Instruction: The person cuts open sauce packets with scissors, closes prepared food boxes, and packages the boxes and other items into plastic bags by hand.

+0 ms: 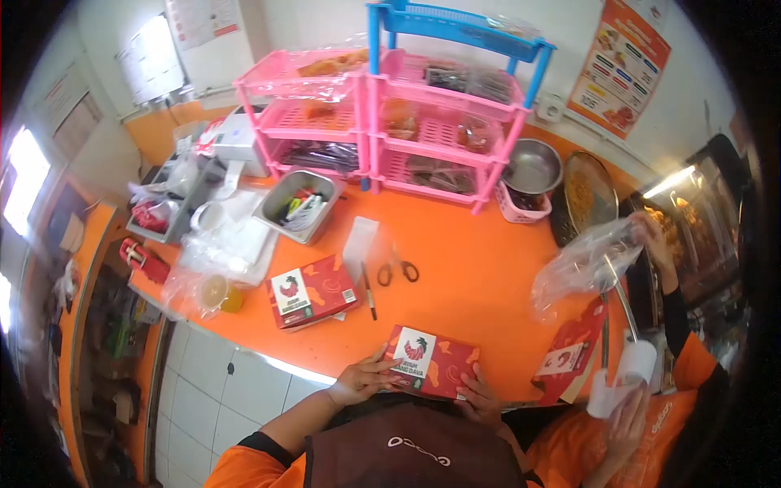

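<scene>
Left hand (364,380) and right hand (480,394) grip a red printed cardboard box (432,361) between them, closed, contents hidden. Beyond the left hand, a rectangular steel tub (298,205) holds colourful packets (303,210).

Locate held box (435,363) at near edge of table (464,281), between left hand (364,382) and right hand (482,396). Find second box (313,293) farther back, to the left; pen (369,293), then scissors (399,272), to its right; cup (221,294) to its left. Find pan (311,232) behind second box, before left rack (313,130). Find tray (455,31) atop right rack (443,91). Right of right rack, find bowl (533,167) on basket (525,215), then wok (587,199). Find cartons (567,358) right of held box.
</scene>
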{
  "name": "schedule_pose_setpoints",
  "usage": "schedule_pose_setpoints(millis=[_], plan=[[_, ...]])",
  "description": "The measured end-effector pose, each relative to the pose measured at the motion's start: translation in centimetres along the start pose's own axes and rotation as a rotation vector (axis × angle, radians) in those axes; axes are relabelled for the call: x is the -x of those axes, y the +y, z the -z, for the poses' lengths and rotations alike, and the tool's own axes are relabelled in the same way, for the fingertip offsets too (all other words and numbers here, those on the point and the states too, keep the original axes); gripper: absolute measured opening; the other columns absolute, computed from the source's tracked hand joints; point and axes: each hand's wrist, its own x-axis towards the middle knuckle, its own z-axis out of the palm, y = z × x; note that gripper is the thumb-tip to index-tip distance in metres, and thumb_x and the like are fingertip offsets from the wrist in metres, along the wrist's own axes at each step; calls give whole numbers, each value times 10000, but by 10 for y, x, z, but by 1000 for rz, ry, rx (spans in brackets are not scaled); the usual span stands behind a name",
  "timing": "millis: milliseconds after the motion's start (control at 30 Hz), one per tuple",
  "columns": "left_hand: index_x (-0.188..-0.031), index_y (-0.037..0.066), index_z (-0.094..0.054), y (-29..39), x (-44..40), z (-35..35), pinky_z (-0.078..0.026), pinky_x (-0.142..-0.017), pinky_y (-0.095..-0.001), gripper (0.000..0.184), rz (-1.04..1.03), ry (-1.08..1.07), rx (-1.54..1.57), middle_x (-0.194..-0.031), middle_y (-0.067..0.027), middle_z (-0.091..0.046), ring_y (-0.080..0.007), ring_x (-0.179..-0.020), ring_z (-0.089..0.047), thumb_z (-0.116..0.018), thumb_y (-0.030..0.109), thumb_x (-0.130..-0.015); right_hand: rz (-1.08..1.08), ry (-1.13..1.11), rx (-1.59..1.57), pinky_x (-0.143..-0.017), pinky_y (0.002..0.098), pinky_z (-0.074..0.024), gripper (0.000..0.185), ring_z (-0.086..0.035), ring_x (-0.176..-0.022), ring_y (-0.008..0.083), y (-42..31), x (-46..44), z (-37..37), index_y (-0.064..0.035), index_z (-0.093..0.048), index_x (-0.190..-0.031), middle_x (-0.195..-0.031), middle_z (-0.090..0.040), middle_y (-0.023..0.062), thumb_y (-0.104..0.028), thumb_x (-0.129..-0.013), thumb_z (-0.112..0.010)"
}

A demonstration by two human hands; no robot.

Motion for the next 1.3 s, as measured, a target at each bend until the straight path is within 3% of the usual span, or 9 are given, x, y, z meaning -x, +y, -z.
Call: schedule_pose_setpoints(millis=[367,667,867,900,967,1000,1167,1233,1300], plan=[[-977,56,-651,-8,-3,-4,-311,-1041,-399,213,-8,63,-113,-1188,-75,-557,-318,-1241,-372,-641,57,-764,24,49,-42,-953,476,-385,198,-472,-1139,387,-10,-17,-2,-41,-648,-883,-1102,-584,154,-1,-692,-677],[-1025,92,-632,-19,0,5,-408,-964,-371,265,-180,46,-364,-1208,-52,-543,-287,-1201,-433,-646,144,-765,73,110,157,-925,517,-376,222,-480,-1082,446,13,5,-35,-50,-636,-910,-1031,-600,170,-173,-728,-665],[-1037,104,-622,-9,-11,28,-430,-930,-389,261,-100,-33,-403,-1162,-56,-566,-297,-1163,-467,-623,164,-783,70,41,108,-872,473,-419,207,-554,-1008,312,-3,-61,-22,-56,-632,-884,-962,-614,130,-166,-711,-662],[-1036,104,-622,-8,-14,34,-431,-927,-399,261,-105,-68,-392,-1163,-58,-565,-307,-1159,-468,-624,165,-782,-192,-149,219,-869,474,-418,226,-566,-988,295,-11,-77,-10,-54,-627,-903,-949,-616,129,-160,-705,-657],[-1029,101,-621,10,-9,43,-434,-913,-412,276,-107,-69,-508,-1186,-59,-549,-332,-1151,-467,-643,160,-760,-321,-56,284,-900,498,-380,260,-550,-1014,291,-17,-121,1,-49,-618,-941,-981,-607,135,-140,-699,-640],[-1024,100,-623,18,-8,50,-436,-907,-408,279,-140,-84,-541,-1194,-61,-543,-342,-1153,-463,-649,159,-752,-158,206,274,-934,519,-344,274,-523,-1058,305,-8,-143,2,-47,-613,-959,-1026,-595,142,-126,-698,-628],[-965,111,-643,54,15,103,-455,-867,-400,252,-180,-38,-709,-1226,-76,-519,-372,-1166,-449,-664,130,-714,-338,300,973,-1011,557,-195,284,-370,-1203,315,42,-202,2,-107,-638,-960,-1210,-509,124,-97,-682,-578],[-931,116,-650,55,41,138,-456,-870,-409,236,-178,66,-706,-1219,-92,-521,-389,-1164,-446,-670,120,-696,-437,8,982,-986,543,-245,248,-442,-1145,310,78,-204,16,-126,-648,-932,-1151,-553,126,-106,-703,-556],[-904,121,-654,53,57,158,-457,-874,-417,226,-162,133,-689,-1214,-103,-523,-400,-1161,-446,-676,112,-679,-528,166,794,-882,468,-368,221,-525,-1033,299,55,-226,34,-97,-648,-914,-1057,-589,135,-106,-704,-579]])
